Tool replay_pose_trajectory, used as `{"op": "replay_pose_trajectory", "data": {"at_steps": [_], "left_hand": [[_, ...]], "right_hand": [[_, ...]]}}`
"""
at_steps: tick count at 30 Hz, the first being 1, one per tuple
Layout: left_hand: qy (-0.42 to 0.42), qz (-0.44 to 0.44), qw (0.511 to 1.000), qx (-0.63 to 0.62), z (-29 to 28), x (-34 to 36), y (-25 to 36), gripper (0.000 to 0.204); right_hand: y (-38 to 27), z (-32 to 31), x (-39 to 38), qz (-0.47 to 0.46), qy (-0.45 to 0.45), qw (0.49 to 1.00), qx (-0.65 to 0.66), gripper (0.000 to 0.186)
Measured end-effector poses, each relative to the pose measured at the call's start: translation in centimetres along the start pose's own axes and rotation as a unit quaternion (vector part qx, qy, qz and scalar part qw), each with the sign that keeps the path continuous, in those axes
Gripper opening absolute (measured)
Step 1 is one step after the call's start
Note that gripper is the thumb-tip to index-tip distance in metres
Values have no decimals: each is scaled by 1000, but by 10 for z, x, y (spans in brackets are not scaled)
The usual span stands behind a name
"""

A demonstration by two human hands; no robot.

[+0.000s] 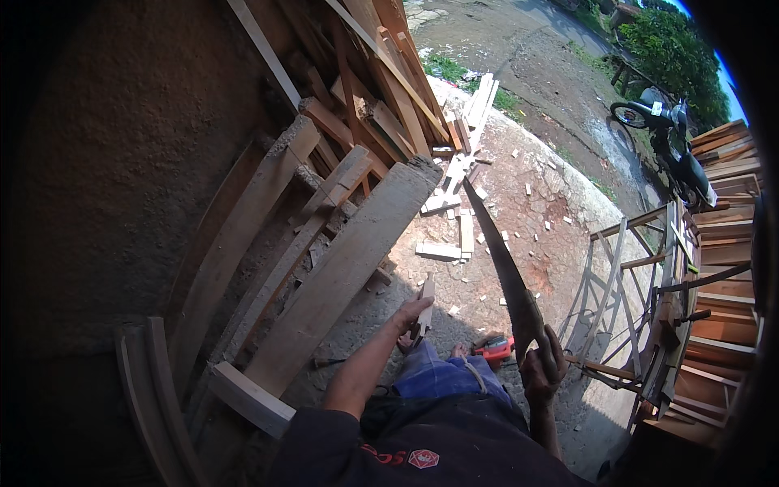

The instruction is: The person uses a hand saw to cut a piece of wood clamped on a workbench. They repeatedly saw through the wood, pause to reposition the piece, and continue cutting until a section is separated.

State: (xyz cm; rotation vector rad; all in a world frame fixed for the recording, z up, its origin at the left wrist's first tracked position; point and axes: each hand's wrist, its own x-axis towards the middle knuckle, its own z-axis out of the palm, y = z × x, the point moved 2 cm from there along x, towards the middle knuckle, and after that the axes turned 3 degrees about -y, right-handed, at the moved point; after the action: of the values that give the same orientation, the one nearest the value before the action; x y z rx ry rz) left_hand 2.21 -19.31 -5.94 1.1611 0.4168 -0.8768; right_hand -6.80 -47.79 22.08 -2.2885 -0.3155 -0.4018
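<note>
My right hand (542, 364) is closed round the handle of a hand saw (505, 264), whose long dark blade points up and away over the littered ground. In my left hand (412, 312) is a short wooden piece (425, 308), held above my left knee, with the fingers wrapped round it. Saw and wood are apart. A long, worn wooden bench plank (345, 264) slopes away to the left of my left hand. Near my feet, a red and black power tool (493, 349) lies on the ground between my two hands.
Timber boards (389, 97) lean against the wall at the far left. Wood offcuts (439, 251) litter the concrete ahead. To the right stand a wooden frame (629, 268) and stacked planks (722, 325). A motorcycle (677, 150) is parked at the far right.
</note>
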Motion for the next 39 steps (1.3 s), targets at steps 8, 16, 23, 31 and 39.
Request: {"op": "replay_pose_trajectory", "data": {"at_steps": [8, 16, 23, 31, 39], "left_hand": [[144, 22, 986, -79, -17, 9, -8, 99], [235, 197, 934, 184, -78, -125, 57, 59], [755, 40, 575, 312, -134, -328, -67, 57], [744, -197, 563, 303, -122, -363, -139, 74], [780, -72, 588, 202, -141, -336, -120, 83]], "right_hand": [[23, 17, 16, -87, -39, 989, -112, 40], [37, 43, 28, -214, -78, 958, -172, 27], [85, 70, 31, 351, -106, 867, 338, 27], [19, 85, 38, 316, -196, 857, 356, 26], [26, 95, 32, 274, -129, 884, 357, 56]]}}
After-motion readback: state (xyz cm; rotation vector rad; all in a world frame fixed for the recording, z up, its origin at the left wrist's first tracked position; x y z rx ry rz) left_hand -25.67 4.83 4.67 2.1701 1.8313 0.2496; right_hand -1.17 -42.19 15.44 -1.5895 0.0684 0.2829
